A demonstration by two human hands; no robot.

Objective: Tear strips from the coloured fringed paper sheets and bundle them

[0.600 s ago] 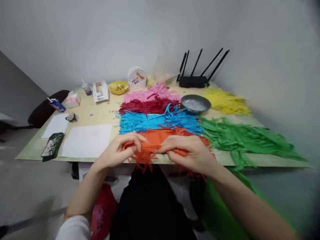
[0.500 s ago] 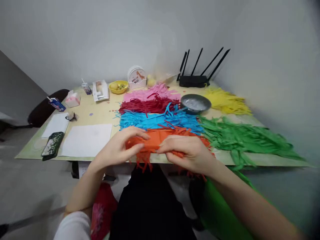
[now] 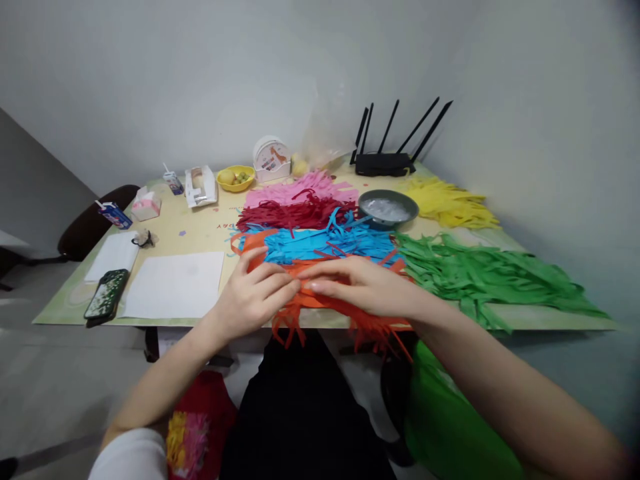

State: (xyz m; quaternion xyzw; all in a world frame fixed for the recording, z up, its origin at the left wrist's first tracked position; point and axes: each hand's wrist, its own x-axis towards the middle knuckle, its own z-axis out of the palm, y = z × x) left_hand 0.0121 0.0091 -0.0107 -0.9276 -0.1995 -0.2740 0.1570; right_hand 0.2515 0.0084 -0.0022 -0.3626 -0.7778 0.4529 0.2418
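The table [image 3: 200, 230] carries rows of fringed paper: green strips [image 3: 490, 277] at the right, yellow strips [image 3: 450, 200] behind them, then blue [image 3: 320, 243], dark red [image 3: 295, 213] and pink [image 3: 300, 190] piles in the middle, with a grey bowl [image 3: 387, 208] between blue and yellow. White sheets [image 3: 173, 283] and a phone [image 3: 105, 297] lie at the left near edge. The orange paper [image 3: 325, 303] sits at the near edge in front of the blue pile, its cut fringe hanging over the edge. The right hand [image 3: 365, 287] lies flat on it, fingers stretched out and pressing, not clenched. The left hand [image 3: 255, 297] rests beside it with curled fingers on the orange paper's left end, fingertips touching the right hand's; whether it pinches the paper I cannot tell. The risk, as I judge it: thin fringe could tear under a sideways pull, the orange stack could slide off the edge since much of it overhangs, and loose orange strands already overlapping the blue pile could tangle and drag blue strips along.
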